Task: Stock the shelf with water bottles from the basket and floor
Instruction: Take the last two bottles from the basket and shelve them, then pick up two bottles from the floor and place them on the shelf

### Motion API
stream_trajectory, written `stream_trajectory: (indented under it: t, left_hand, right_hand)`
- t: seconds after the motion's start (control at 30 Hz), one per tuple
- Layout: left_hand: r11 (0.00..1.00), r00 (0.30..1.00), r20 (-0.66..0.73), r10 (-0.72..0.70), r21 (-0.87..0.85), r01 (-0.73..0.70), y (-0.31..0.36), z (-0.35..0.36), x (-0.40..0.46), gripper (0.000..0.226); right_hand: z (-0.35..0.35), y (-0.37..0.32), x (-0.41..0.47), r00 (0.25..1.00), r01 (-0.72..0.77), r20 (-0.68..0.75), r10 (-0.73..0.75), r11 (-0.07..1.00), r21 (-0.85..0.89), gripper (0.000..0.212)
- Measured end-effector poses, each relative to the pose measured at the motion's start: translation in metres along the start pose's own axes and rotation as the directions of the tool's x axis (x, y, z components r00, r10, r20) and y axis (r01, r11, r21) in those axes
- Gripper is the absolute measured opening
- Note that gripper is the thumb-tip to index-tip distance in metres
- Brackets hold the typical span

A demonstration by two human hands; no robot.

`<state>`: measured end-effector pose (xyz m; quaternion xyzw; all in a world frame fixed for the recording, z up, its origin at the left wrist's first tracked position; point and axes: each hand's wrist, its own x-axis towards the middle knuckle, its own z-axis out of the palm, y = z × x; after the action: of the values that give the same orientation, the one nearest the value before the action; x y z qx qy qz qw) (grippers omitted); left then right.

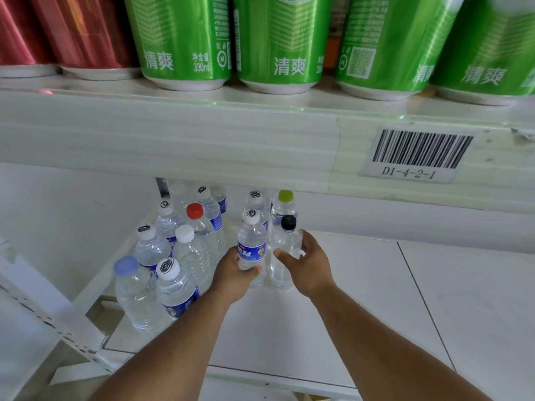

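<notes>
On the white lower shelf [362,285] stand several clear water bottles. My left hand [231,276] is wrapped around a blue-labelled bottle with a scribbled white cap [251,241]. Right beside it, my right hand [309,264] grips a label-free bottle with a black cap [285,244]. Both bottles stand upright on the shelf, side by side. Behind them are a green-capped bottle [285,204] and another white-capped one [254,199]. To the left a cluster holds a red-capped bottle [199,224], a pale blue-capped bottle [131,287] and several white-capped ones.
The upper shelf edge [202,140] hangs low just above the bottle caps, with a barcode tag [417,154]. Green cans [275,39] and red cans [81,33] stand on it. A white upright post [43,314] bounds the shelf at the left.
</notes>
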<state>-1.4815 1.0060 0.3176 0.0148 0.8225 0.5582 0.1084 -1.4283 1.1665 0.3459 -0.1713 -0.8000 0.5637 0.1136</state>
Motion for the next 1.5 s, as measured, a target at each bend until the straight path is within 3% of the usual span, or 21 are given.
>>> stream_trajectory:
  t: [0.37, 0.47, 0.57, 0.7, 0.77, 0.87, 0.97, 1.03, 1.23, 1.5]
  left_hand:
    - [0.996, 0.997, 0.051, -0.052, 0.07, 0.049, 0.0, -0.002, -0.004, 0.063]
    - [0.992, 0.995, 0.055, -0.089, 0.091, 0.084, -0.001, 0.0, -0.01, 0.068]
    - [0.985, 0.991, 0.042, -0.128, 0.125, 0.122, -0.004, 0.003, -0.023, 0.08]
    - [0.964, 0.989, 0.053, -0.141, 0.236, 0.125, -0.007, 0.006, -0.052, 0.061]
    - [0.909, 0.983, 0.138, -0.122, 0.413, 0.054, -0.006, 0.004, -0.072, 0.069]
    - [0.714, 0.954, 0.301, -0.004, 0.669, -0.208, 0.002, 0.0, -0.1, 0.071]
    - [0.513, 0.89, 0.448, 0.085, 0.746, -0.424, 0.013, 0.002, -0.128, 0.07]
    - [0.439, 0.846, 0.527, 0.078, 0.744, -0.504, 0.017, 0.009, -0.148, 0.07]
    - [0.372, 0.729, 0.676, 0.103, 0.654, -0.659, 0.024, 0.047, -0.211, 0.068]
    - [0.329, 0.577, 0.812, 0.089, 0.523, -0.786, 0.016, 0.126, -0.295, 0.062]
  right_hand:
    - [-0.007, 0.005, -0.004, 0.995, -0.059, 0.077, 0.064, 0.996, -0.065, 0.043]
    - [-0.009, 0.01, -0.008, 0.988, -0.121, 0.09, 0.129, 0.988, -0.098, 0.066]
    - [-0.012, 0.008, -0.02, 0.968, -0.205, 0.107, 0.226, 0.962, -0.18, 0.085]
    - [-0.022, 0.004, -0.052, 0.957, -0.203, 0.112, 0.267, 0.896, -0.396, 0.073]
    - [-0.029, 0.003, -0.073, 0.962, -0.153, 0.118, 0.247, 0.841, -0.518, 0.07]
    - [-0.039, 0.001, -0.114, 0.977, -0.035, 0.123, 0.173, 0.703, -0.71, 0.066]
    - [-0.049, 0.006, -0.16, 0.98, 0.002, 0.11, 0.163, 0.55, -0.835, 0.077]
    - [-0.059, 0.012, -0.191, 0.98, -0.013, 0.084, 0.178, 0.486, -0.874, 0.081]
    - [-0.109, 0.032, -0.274, 0.971, -0.153, -0.048, 0.236, 0.45, -0.88, 0.08]
    - [-0.173, 0.089, -0.375, 0.899, -0.376, -0.216, 0.382, 0.416, -0.828, 0.081]
